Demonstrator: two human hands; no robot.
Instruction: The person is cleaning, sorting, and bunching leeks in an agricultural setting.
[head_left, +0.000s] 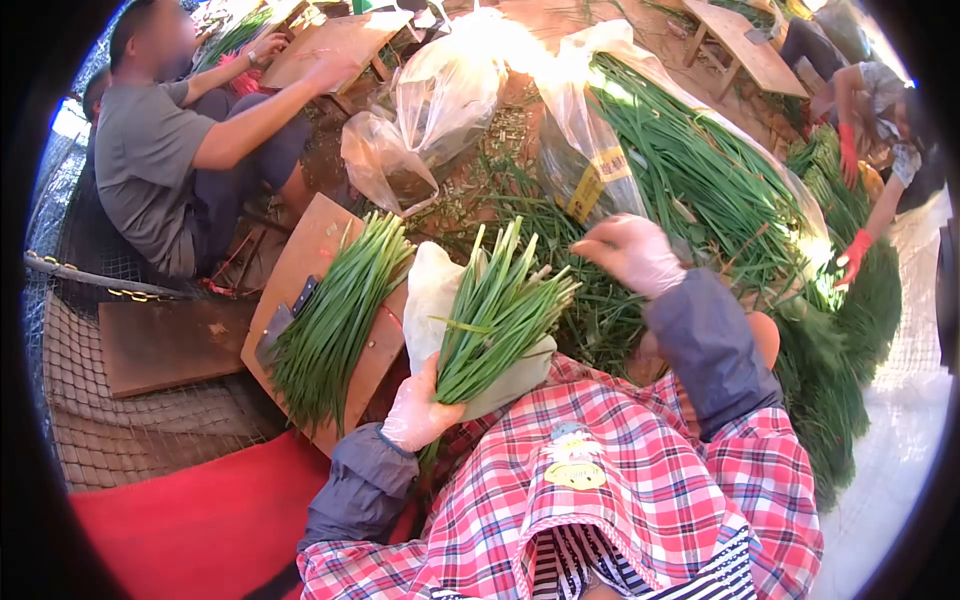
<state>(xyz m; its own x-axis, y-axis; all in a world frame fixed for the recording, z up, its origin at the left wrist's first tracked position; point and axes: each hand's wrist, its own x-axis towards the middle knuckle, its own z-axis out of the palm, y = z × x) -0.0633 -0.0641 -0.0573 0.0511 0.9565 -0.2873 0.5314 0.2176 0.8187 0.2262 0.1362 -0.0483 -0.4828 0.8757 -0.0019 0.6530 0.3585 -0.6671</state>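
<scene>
My left hand (425, 408), in a thin clear glove, grips a bunch of green chives (495, 330) near its lower end; the pale cut ends fan upward. Under that bunch a pale cloth (428, 290) lies over my lap. My right hand (637, 256), gloved too, hovers to the right of the bunch, apart from it. Its fingers are bent together, and whether anything is between them is hidden. Left of my left hand, a second pile of chives (340, 325) rests on a wooden board (318, 222), partly beside a knife (290, 312).
Large plastic bags (440, 95) stand ahead, one (640, 50) full of long chives. Loose greens (835, 400) heap at my right. A seated person (165, 150) is at left; another person's red-gloved hand (853, 257) touches greens at right. A red cloth (230, 520) lies lower left.
</scene>
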